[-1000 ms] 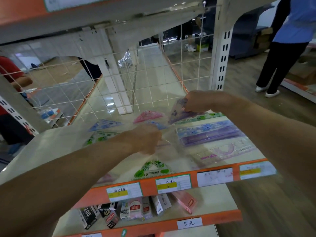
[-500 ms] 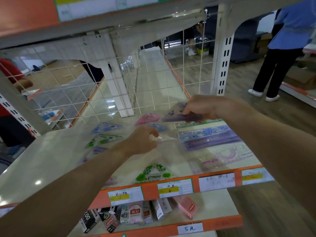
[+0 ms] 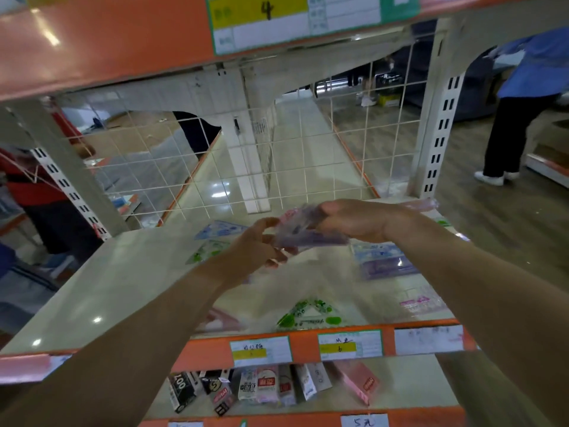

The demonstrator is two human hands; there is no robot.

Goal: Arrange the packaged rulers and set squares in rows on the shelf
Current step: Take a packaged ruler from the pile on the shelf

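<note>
Over the middle of the cream shelf [image 3: 101, 291], my right hand [image 3: 354, 220] grips a clear packet with a purple ruler set [image 3: 303, 231], lifted above the shelf. My left hand [image 3: 255, 251] meets the packet's left end, with thumb and fingers curled at its edge. On the shelf lie a blue set square packet [image 3: 220, 229], a green one [image 3: 206, 252] behind my left hand, a blue-and-purple ruler packet [image 3: 383, 260] at the right, a pink ruler packet [image 3: 420, 302] and a green set square packet [image 3: 309, 315] at the front edge.
A wire grid [image 3: 277, 155] closes the back of the shelf. An orange upper shelf [image 3: 107, 41] hangs close overhead. Small boxed goods [image 3: 255, 388] stand on the shelf below. A person in blue [image 3: 523, 97] stands at the right, a person in red [image 3: 30, 186] at the left.
My right hand has drawn the purple packet left and up off the shelf, and my left hand has risen to meet it. The camera has moved closer and lower.
</note>
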